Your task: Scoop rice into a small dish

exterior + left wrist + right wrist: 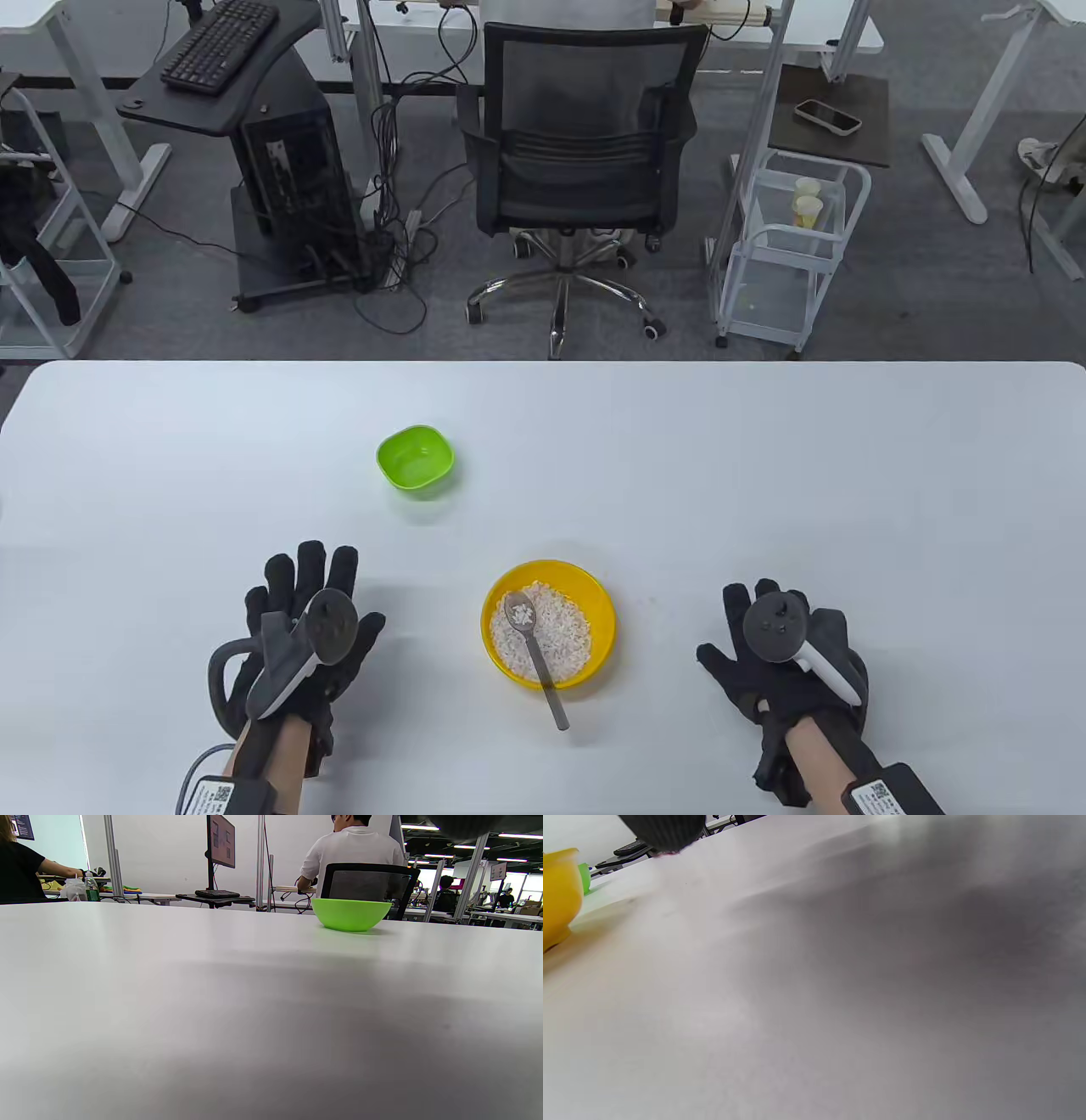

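Nothing seems done yet. The green dish (415, 458), left of centre in the table view, looks empty, and the left wrist view shows only its outside. All the rice (543, 634) sits in the yellow bowl (594, 594) at lower centre, with the spoon (537, 654) lying in it (a few grains on its blade, handle over the near rim). The left hand (297, 645) and right hand (785, 658) lie flat on the table (764, 475) either side of the bowl, fingers spread, gripping nothing. Left to do: take the spoon, scoop, carry, tip.
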Demonstrator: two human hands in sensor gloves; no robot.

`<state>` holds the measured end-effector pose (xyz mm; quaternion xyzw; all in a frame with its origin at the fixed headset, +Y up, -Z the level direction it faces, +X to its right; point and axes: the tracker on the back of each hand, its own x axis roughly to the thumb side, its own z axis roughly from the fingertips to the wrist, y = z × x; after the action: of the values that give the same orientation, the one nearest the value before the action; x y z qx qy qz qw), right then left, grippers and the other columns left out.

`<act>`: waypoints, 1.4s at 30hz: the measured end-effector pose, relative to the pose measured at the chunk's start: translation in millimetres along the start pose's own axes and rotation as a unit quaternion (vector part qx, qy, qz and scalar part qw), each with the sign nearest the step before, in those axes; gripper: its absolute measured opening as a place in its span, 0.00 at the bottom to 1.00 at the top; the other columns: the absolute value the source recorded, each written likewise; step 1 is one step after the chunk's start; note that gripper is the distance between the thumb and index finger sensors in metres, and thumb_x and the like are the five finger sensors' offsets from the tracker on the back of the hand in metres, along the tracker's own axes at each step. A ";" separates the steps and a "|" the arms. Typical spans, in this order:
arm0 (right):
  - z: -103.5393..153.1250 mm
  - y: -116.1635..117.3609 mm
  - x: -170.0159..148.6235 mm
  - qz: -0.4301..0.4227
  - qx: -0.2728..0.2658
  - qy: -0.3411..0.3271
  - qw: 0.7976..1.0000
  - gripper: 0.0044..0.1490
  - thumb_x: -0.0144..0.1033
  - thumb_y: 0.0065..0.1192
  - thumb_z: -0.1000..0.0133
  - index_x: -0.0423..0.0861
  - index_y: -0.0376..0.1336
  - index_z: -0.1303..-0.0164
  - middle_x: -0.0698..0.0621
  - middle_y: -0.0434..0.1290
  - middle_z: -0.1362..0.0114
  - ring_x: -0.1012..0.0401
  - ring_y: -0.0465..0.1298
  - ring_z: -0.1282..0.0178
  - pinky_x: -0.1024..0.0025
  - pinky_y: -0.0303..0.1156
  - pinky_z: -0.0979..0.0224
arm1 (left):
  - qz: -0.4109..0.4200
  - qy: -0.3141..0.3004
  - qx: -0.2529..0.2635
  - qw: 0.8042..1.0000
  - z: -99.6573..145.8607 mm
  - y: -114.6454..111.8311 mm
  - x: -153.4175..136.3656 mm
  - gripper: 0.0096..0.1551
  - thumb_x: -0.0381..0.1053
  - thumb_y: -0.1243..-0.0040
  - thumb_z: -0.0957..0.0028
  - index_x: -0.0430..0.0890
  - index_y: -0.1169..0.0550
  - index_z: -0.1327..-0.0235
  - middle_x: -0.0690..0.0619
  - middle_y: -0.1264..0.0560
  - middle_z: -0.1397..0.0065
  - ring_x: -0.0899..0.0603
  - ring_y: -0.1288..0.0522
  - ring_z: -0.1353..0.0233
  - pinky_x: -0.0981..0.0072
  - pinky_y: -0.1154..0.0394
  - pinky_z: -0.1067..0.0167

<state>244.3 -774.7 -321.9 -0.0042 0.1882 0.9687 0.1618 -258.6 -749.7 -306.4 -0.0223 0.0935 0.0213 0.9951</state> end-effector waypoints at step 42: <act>10.6 -10.0 7.1 -0.004 -0.006 -0.034 0.999 0.51 0.58 0.45 0.36 0.48 0.28 0.17 0.35 0.25 0.15 0.33 0.24 0.21 0.22 0.26 0.32 | -0.013 0.083 -0.058 0.995 -104.4 34.1 60.9 0.51 0.76 0.54 0.51 0.68 0.64 0.25 0.58 0.65 0.10 0.40 0.64 0.12 0.43 0.58 0.16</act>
<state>241.2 -759.8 -316.1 0.0269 0.1764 0.9688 0.1722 -219.8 -718.4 -421.6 -0.0824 0.1738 0.0120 0.9812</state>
